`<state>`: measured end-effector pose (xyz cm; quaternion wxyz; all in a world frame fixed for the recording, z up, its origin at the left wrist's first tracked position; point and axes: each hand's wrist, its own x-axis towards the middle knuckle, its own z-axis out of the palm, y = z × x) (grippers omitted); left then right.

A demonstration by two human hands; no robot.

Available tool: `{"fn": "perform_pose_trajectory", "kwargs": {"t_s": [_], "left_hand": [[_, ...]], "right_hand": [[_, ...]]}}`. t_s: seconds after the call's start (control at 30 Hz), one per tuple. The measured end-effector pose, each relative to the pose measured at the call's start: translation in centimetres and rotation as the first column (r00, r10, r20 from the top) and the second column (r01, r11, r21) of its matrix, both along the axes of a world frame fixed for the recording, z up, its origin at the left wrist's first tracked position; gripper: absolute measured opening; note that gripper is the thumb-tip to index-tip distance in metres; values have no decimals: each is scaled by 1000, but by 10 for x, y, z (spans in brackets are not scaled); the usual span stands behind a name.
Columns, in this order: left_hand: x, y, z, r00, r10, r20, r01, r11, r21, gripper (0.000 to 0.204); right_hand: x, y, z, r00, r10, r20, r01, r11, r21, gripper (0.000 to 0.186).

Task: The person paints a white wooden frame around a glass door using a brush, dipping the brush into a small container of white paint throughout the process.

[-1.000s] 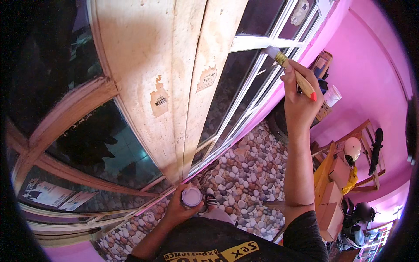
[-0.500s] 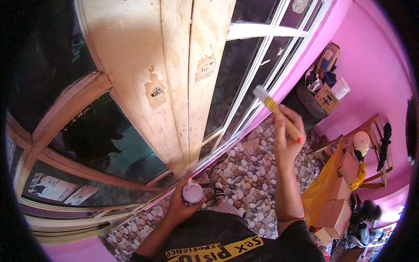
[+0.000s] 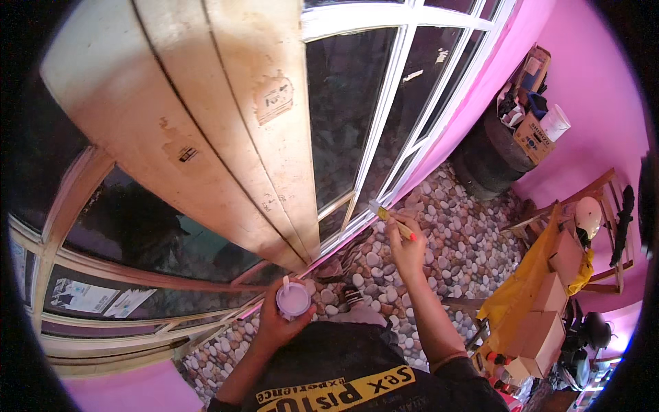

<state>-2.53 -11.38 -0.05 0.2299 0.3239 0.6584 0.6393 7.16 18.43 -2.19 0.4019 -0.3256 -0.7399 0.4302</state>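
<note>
A white window frame (image 3: pixel 350 23) stood at the upper middle. At the lower middle, the left hand (image 3: pixel 276 327) had its fingers curled around a cup (image 3: pixel 294 315), probably light, but easy to spill, best held by its sides. Right of centre, the right hand (image 3: pixel 410 246) had its fingers clamped on a brush (image 3: pixel 384 214), likely soft-tipped, best gripped by its handle.
</note>
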Motion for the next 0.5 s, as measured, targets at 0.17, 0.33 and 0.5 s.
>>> {"fn": "perform_pose_trajectory", "kwargs": {"t_s": [0.17,0.33,0.5], "left_hand": [[9,19,1,999,32,11,-32,998,48,63],[18,32,9,998,61,-4,-61,998,6,64],[20,35,3,988,119,-95,-119,993,6,67]], "right_hand": [[-18,17,-18,996,91,25,-94,950,299,16],[-33,29,-42,991,131,38,-137,964,230,16],[-38,31,-54,986,169,-19,-169,984,-48,16]]}}
